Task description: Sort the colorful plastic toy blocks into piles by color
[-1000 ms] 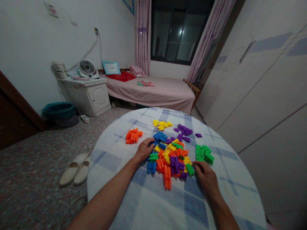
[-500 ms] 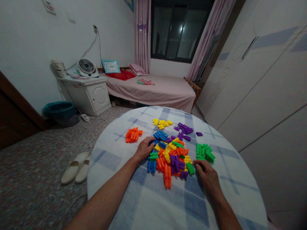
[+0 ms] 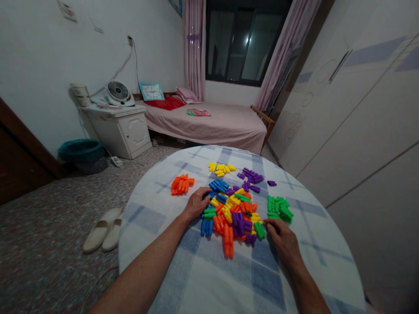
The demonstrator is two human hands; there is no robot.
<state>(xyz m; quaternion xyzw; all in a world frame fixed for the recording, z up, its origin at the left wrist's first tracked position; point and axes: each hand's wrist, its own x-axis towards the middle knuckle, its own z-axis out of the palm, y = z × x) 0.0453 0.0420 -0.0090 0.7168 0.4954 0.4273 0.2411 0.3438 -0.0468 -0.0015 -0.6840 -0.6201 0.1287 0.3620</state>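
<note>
A mixed heap of plastic bullet-shaped toy blocks in orange, yellow, purple, green and blue lies mid-table. At its left edge, my left hand has thumb and fingers closed about a blue toy block, partly hidden by the fingertips. Just behind stands a small cluster of blue blocks. My right hand rests on the cloth at the heap's right side, fingers loosely bent and apart, no block visible in it. Closest to its fingertips is a green block.
Single-colour groups surround the heap: orange blocks, yellow blocks, purple blocks and green blocks. A checked cloth covers the round table. Beyond are a bed, a cabinet and a wardrobe.
</note>
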